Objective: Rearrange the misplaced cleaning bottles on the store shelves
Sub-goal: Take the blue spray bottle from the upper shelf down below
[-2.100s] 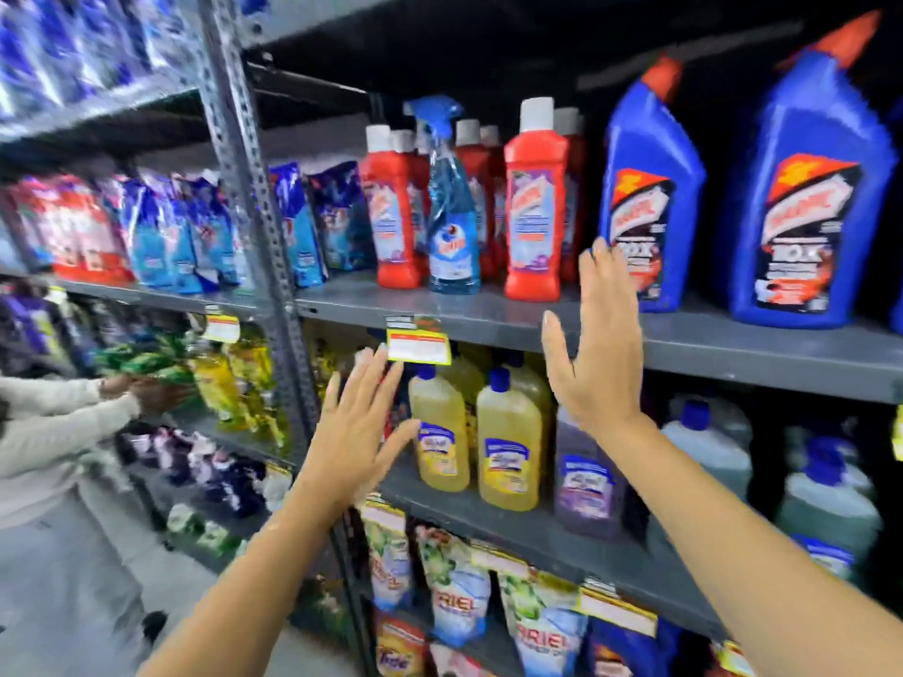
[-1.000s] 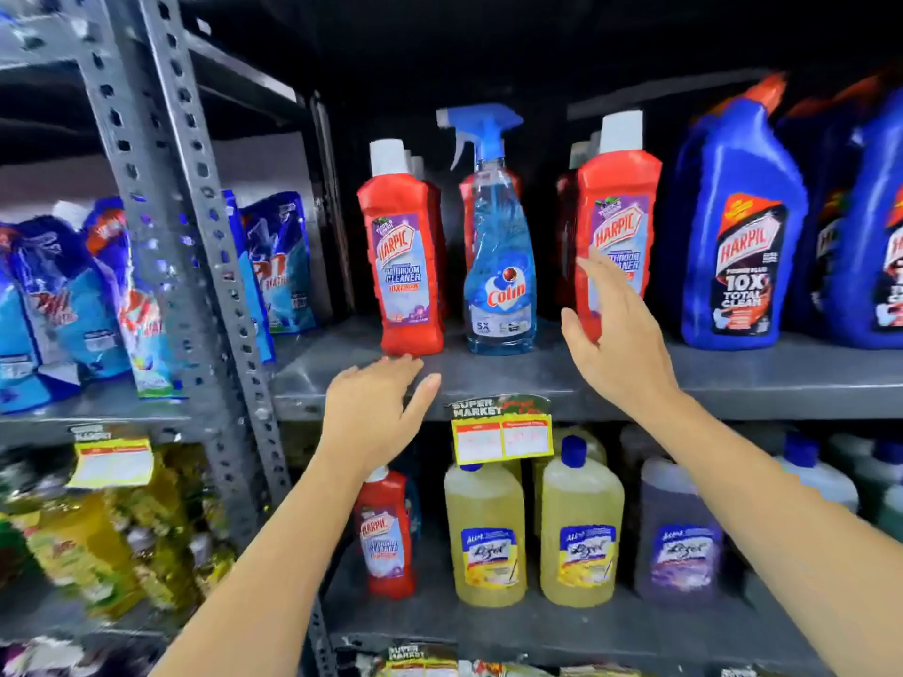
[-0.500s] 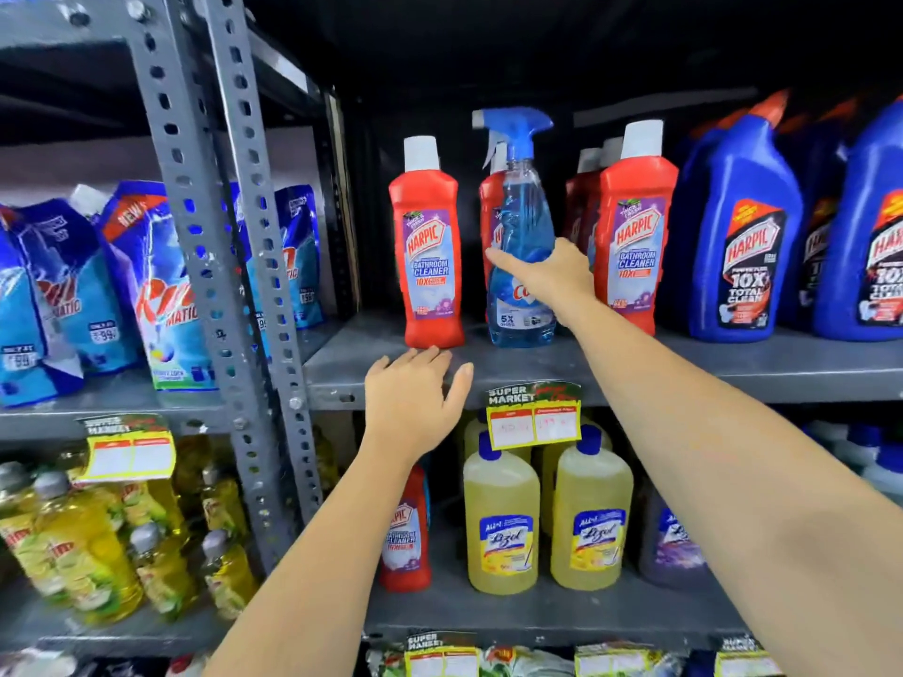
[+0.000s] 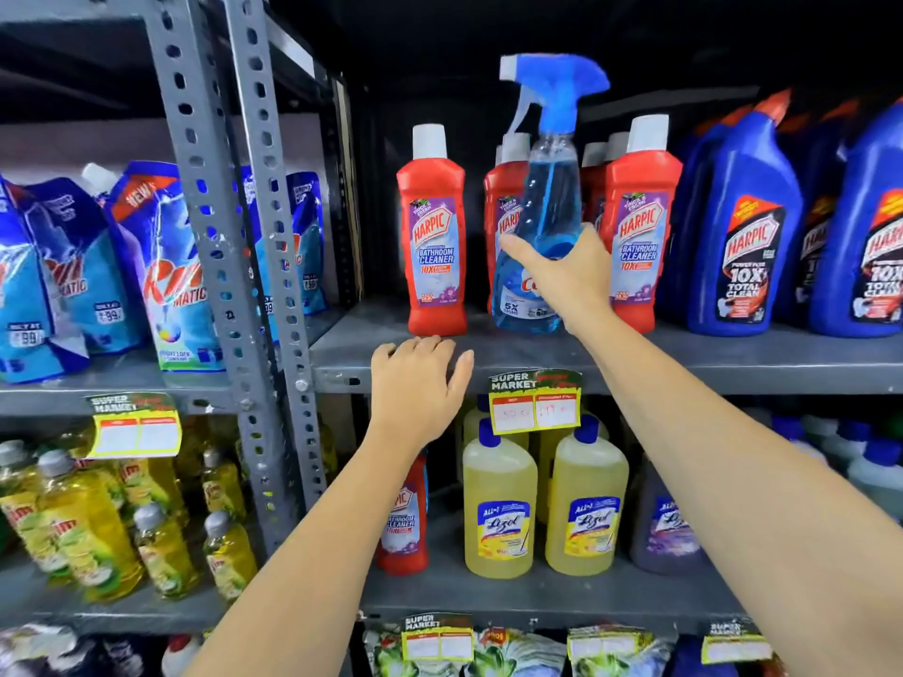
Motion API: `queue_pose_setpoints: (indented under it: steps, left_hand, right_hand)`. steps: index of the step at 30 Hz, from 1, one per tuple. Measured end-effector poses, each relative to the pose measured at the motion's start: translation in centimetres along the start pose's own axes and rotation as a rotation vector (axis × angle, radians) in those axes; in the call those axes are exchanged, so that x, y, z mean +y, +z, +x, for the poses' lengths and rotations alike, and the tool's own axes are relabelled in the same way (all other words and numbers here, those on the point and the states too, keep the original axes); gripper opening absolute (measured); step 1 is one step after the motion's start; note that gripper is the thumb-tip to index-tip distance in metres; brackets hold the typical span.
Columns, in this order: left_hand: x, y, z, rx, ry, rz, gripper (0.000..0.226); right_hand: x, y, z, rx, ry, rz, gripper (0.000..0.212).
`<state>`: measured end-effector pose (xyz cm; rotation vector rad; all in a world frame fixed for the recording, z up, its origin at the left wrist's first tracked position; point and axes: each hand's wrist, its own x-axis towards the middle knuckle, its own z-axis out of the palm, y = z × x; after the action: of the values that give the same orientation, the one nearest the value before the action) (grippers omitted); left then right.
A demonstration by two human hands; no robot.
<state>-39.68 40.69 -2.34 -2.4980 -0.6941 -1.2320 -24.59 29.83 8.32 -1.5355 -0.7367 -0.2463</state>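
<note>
- Since half a second ago my right hand [image 4: 562, 276] has tightened round the spray bottle [image 4: 542, 222], which now looks tipped slightly and perhaps just lifting off the shelf [image 4: 684, 356]; I cannot tell if its base is clear.
- It stands among the red bottles [image 4: 432, 237], where it does not belong.
- My left hand [image 4: 415, 383] rests open, fingers spread, holding nothing, on the shelf's front edge just below the leftmost red bottle.
- Step in hand, as I judge it: pulling out the misplaced sprayer.
- Next I need a straight lift and draw towards me, keeping the trigger head clear of the red bottles close on either side.
- One stray red bottle [image 4: 403, 520] sits below beside the yellow bottles [image 4: 498, 500]; it likely goes up afterwards.
</note>
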Motion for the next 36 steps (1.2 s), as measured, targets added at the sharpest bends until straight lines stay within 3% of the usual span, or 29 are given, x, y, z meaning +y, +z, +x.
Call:
queue_pose_setpoints:
  steps: [3, 8, 12, 18, 22, 25, 36]
  left_hand:
    - [-0.1, 0.1, -1.3, 0.034, 0.007, -0.037, 0.044]
    - [0.4, -0.3, -6.4, 0.027, 0.014, -0.120, 0.057]
    - [0.4, 1.4, -13.8, -0.022, 0.008, -0.224, 0.053]
    - [-1.8, 8.6, -26.2, -0.603, 0.047, -0.110, 0.057]
    - [-3.1, 11.5, -29.5, -0.869, -0.027, -0.068, 0.067]
    - [-3.6, 12.9, -30.2, -0.915, -0.036, -0.066, 0.071]
    - [-4.1, 14.0, -31.7, -0.915, -0.031, -0.103, 0.072]
  right_hand:
    - [-1.6, -2.0, -1.8, -0.040, -0.037, 0.120, 0.066]
    - [-2.4, -4.7, -7.5, -0.149, -0.038, 0.277, 0.064]
    - [1.1, -5.4, -14.3, -0.207, 0.014, 0.305, 0.037]
    - [10.6, -4.1, -22.9, -0.306, 0.219, 0.134, 0.041]
    - [16.9, -2.3, -24.5, -0.299, 0.375, 0.013, 0.053]
    - [20.9, -1.5, -24.2, -0.254, 0.452, -0.052, 0.072]
    - [26.1, 0.0, -23.2, -0.194, 0.484, -0.184, 0.057]
